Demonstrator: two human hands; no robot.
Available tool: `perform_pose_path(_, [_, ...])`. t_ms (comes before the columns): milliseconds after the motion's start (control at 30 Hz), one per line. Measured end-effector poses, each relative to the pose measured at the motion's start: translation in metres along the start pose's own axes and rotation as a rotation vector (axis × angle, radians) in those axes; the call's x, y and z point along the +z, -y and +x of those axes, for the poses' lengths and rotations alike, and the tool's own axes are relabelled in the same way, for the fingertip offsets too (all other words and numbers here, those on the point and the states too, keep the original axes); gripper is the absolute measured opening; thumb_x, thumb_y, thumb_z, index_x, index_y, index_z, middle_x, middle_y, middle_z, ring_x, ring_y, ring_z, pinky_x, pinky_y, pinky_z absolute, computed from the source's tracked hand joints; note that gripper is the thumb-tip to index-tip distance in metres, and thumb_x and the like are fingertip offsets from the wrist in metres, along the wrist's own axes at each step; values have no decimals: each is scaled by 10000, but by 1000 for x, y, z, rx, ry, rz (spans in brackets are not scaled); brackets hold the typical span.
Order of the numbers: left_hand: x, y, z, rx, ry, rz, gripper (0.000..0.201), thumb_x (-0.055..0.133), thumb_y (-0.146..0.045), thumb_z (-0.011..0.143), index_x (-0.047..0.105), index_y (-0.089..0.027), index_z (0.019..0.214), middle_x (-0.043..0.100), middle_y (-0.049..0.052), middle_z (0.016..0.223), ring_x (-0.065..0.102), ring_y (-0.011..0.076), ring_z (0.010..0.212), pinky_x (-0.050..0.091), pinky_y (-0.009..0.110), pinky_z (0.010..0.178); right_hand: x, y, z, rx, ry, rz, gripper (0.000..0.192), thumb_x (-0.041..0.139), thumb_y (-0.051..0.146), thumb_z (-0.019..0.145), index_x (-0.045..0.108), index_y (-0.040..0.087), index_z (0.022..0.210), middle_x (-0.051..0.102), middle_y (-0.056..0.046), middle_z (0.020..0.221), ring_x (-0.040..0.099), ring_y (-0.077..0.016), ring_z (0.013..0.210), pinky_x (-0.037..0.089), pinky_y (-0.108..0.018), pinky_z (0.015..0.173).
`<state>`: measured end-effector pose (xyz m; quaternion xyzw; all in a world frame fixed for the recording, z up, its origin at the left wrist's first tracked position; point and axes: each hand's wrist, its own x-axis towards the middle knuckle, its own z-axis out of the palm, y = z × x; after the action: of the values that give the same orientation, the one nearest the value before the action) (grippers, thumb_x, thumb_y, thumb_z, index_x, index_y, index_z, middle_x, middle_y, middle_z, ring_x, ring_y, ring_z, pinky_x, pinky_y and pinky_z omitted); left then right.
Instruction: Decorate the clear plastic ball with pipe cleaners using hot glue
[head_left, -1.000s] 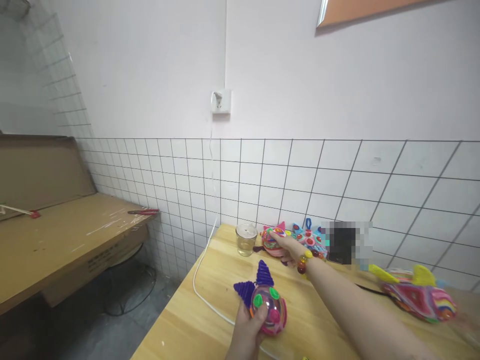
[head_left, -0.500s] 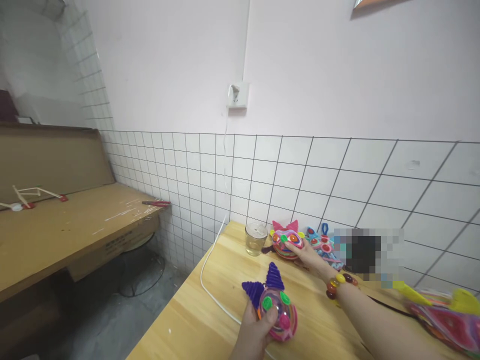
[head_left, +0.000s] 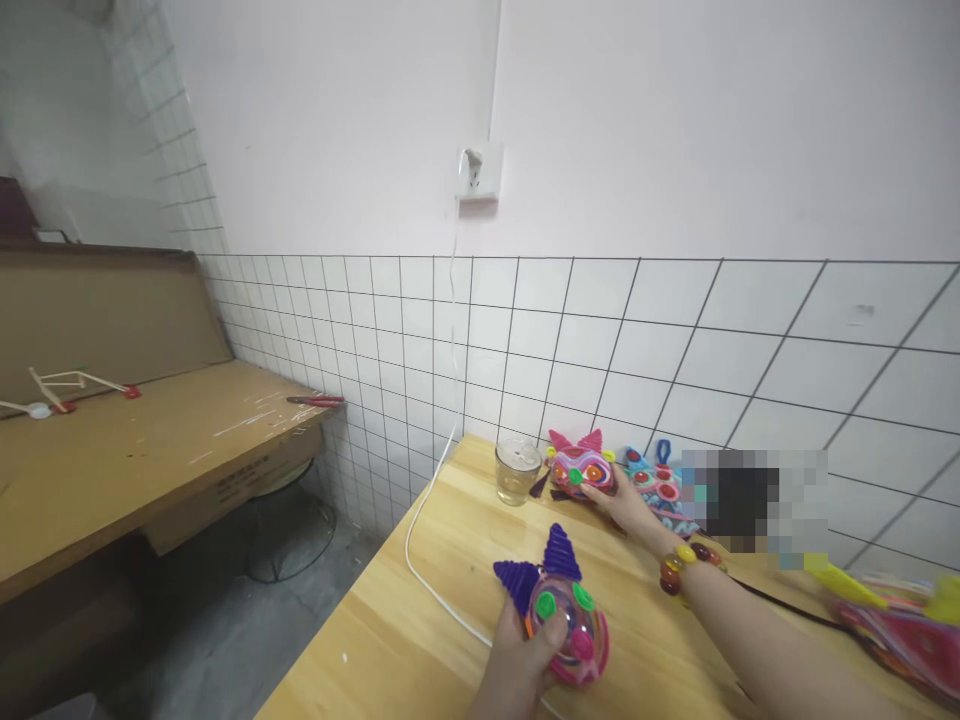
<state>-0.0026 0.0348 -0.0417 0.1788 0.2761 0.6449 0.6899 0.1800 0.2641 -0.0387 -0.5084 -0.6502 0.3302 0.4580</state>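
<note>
My left hand (head_left: 517, 650) grips a round animal-face craft (head_left: 567, 655) with ridged purple ears, green eyes and a pink nose. Its thumb lies across the clear, domed front. Farther back, my right hand (head_left: 626, 500), wearing a beaded bracelet (head_left: 685, 568), holds the right side of a pink-eared animal-face craft (head_left: 581, 467). That one has orange eyes, a green nose and dark tassels, and sits close to the tiled wall. Just right of it, a blue craft (head_left: 651, 485) with red spots and a loop leans by the wall, partly behind my right hand.
A glass of pale liquid (head_left: 517, 480) stands left of the pink-eared craft. A white cable (head_left: 431, 595) runs from the wall socket (head_left: 480, 172) over the wooden table (head_left: 397, 650). Another colourful craft (head_left: 900, 630) lies at right. Pliers (head_left: 316, 401) rest on the cardboard-covered bench (head_left: 187, 420).
The view has shifted slightly. The pink-eared craft, in my right hand, appears tipped a little, and its tassels show more. My left hand keeps its hold on the purple-eared craft.
</note>
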Motion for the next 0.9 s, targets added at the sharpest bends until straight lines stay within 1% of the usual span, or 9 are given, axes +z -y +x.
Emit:
perform_pose_path(100, [4, -4, -4, -7, -8, 18, 568, 860, -322, 563, 650, -175, 1070, 735, 126, 976, 687, 307, 949, 531, 422, 833, -1, 0, -3, -2, 22, -61, 378, 644, 335, 863, 542, 187, 1196, 649, -72, 1128, 648, -225, 968, 543, -423, 840])
perform_pose_path(167, [6, -6, -6, -11, 1, 43, 580, 863, -330, 556, 650, -173, 1072, 733, 131, 988, 695, 296, 915, 536, 415, 818, -1, 2, -5, 15, 9, -129, 323, 586, 319, 916, 554, 176, 1205, 615, -80, 1175, 633, -214, 969, 545, -422, 809])
perform_pose_path(233, [7, -6, -6, -19, -1, 63, 586, 864, -334, 554, 646, -180, 1076, 733, 121, 988, 700, 281, 880, 541, 413, 804, -2, 6, -6, 36, -20, -217, 309, 576, 316, 924, 562, 173, 1198, 600, -79, 1190, 626, -213, 975, 540, -420, 808])
perform_pose_path(333, [6, -4, -4, -12, -12, 35, 550, 874, -324, 536, 657, -182, 1021, 734, 98, 944, 693, 276, 903, 527, 416, 848, 2, 17, -4, 38, -69, -360, 335, 593, 303, 913, 547, 172, 1218, 581, -83, 1224, 609, -232, 1025, 515, -449, 855])
perform_pose_path(467, [3, 0, -1, 11, 21, 0, 527, 870, -327, 542, 663, -169, 1001, 726, 114, 964, 680, 297, 951, 505, 434, 885, 18, 35, 10, -22, -93, -500, 380, 602, 303, 905, 525, 188, 1258, 521, -94, 1318, 551, -268, 1132, 467, -500, 926])
perform_pose_path(567, [-1, 2, 1, 3, 44, 26, 520, 853, -347, 571, 658, -152, 1011, 714, 144, 1018, 676, 309, 964, 509, 431, 870, 33, 45, 23, -37, -62, -553, 340, 585, 312, 917, 544, 185, 1230, 559, -88, 1266, 591, -241, 1065, 503, -461, 880])
perform_pose_path(667, [-5, 5, 4, -6, 52, 32, 541, 845, -366, 581, 649, -150, 1036, 705, 156, 1043, 665, 323, 994, 505, 436, 876, 39, 52, 36, -26, -14, -581, 301, 572, 315, 927, 564, 183, 1198, 589, -82, 1215, 618, -216, 998, 528, -423, 835])
perform_pose_path(800, [-8, 9, 8, -9, 80, 32, 590, 848, -387, 572, 636, -137, 1063, 703, 167, 1025, 670, 330, 970, 496, 475, 888, 36, 60, 50, -39, 56, -587, 316, 577, 310, 923, 554, 181, 1211, 583, -82, 1225, 615, -222, 1009, 526, -432, 839])
perform_pose_path(900, [-10, 11, 10, 24, 74, 24, 618, 867, -377, 540, 638, -131, 1058, 699, 165, 1049, 649, 333, 1025, 450, 495, 961, 31, 63, 56, -29, 125, -573, 297, 568, 307, 929, 562, 192, 1203, 581, -82, 1234, 613, -216, 1010, 524, -425, 845])
